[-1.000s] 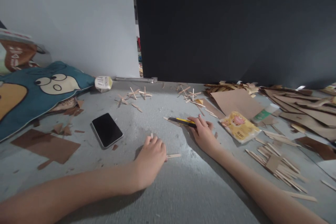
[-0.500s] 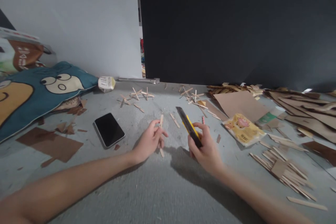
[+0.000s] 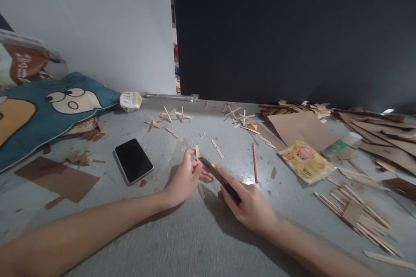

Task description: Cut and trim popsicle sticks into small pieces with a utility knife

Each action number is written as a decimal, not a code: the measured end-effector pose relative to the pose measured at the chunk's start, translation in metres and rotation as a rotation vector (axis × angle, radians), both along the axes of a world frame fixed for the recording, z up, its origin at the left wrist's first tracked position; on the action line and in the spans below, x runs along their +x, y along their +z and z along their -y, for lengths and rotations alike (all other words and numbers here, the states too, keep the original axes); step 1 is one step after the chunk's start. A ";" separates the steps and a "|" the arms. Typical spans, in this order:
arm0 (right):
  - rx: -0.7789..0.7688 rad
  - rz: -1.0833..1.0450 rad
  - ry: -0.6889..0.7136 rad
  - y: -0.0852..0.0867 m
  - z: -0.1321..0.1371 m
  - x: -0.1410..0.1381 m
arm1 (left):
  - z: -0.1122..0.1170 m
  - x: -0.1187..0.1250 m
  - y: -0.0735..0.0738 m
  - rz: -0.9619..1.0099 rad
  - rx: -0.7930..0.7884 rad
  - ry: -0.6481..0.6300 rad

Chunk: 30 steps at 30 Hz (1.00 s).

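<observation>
Between the fingers of my left hand [image 3: 185, 179] is a wooden craft stick [image 3: 197, 152], held roughly upright over the grey table [image 3: 156, 242]. Its lower end shows below my fingers. My right hand [image 3: 248, 203] is closed around a black and yellow utility knife [image 3: 224, 181]. The knife's blade tip is at the stick, close by my left fingertips; whether it touches the wood I cannot tell. Just beyond my hands, another craft stick [image 3: 217, 149] lies on the table. A pink pen-like stick [image 3: 255, 163] lies to the right of the knife.
A black phone [image 3: 134, 161] and brown cardboard [image 3: 58, 177] lie at left, by a blue cushion [image 3: 81, 112]. Small stick assemblies [image 3: 169, 114] stand at the back. On the right are a yellow packet [image 3: 305, 160], a bundle of sticks [image 3: 357, 212] and cardboard sheets [image 3: 373, 134].
My right hand has brought the utility knife left, from apart to the stick in my left hand, and tilted it lower. The pink stick is now fully uncovered. The view has shifted slightly.
</observation>
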State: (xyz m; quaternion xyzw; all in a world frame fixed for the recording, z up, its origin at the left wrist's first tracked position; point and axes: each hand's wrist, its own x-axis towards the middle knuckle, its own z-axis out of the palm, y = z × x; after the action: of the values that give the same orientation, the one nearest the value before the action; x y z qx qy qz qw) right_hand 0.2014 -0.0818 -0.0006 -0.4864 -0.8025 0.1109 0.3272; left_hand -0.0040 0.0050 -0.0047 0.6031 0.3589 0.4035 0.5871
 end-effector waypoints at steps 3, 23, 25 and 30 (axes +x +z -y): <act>0.034 0.027 0.013 0.000 0.000 0.000 | 0.001 -0.001 0.000 -0.022 0.008 -0.018; 0.061 0.080 0.001 0.000 0.000 -0.001 | 0.001 -0.003 0.000 -0.058 0.058 -0.022; 0.065 0.069 0.004 0.001 0.000 -0.001 | 0.001 -0.003 0.000 -0.057 0.055 -0.019; 0.070 0.051 0.004 0.001 0.000 -0.001 | 0.000 -0.003 -0.001 -0.051 0.050 -0.006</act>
State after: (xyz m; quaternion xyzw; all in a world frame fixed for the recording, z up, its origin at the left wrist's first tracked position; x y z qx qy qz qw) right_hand 0.1999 -0.0817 0.0003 -0.4759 -0.8148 0.0710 0.3234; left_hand -0.0066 0.0046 -0.0052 0.6287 0.3615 0.3952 0.5637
